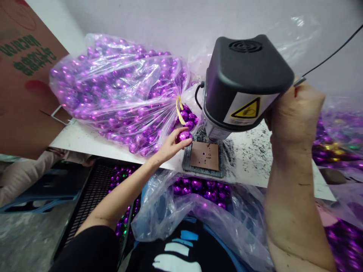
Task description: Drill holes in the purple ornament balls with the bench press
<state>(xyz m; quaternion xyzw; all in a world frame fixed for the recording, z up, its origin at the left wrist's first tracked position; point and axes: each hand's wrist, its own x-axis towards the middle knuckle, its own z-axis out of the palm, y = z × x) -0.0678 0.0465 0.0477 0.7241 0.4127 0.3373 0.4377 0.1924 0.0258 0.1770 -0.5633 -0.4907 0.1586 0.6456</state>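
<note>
While the thumb and fingers of the left hand point(172, 145) close around 1 shiny purple ball point(184, 136), the right hand point(302, 109) is raised at the side of a black machine head point(246, 71). The ball sits between the left hand's fingertips, with the thumb along its lower side and the fingers over its top. Just to the right of that hand, near the ball, lies a brown square board point(212, 161) with a small dark hole in it, set on a dark base plate point(208, 173). The machine head stands above the board, between the 2 hands, and bears a yellow warning label point(246, 108). The right hand's fingers are mostly hidden behind the machine head, so I cannot tell whether they grasp anything; a thin dark cable point(331, 54) runs up and away from near its top.

Just beyond the left hand, loose purple balls point(190, 116) gather under the yellow tie point(180, 110) of a clear sack point(121, 85), which spreads away to the left, full of similar balls. Beneath the left hand is the white table point(85, 145). Nearer the body than that hand, an open plastic bag point(154, 223) holds more purple balls, and a black crate point(82, 204) stands below the left forearm. Farther left of the hand is a cardboard box point(25, 98).
</note>
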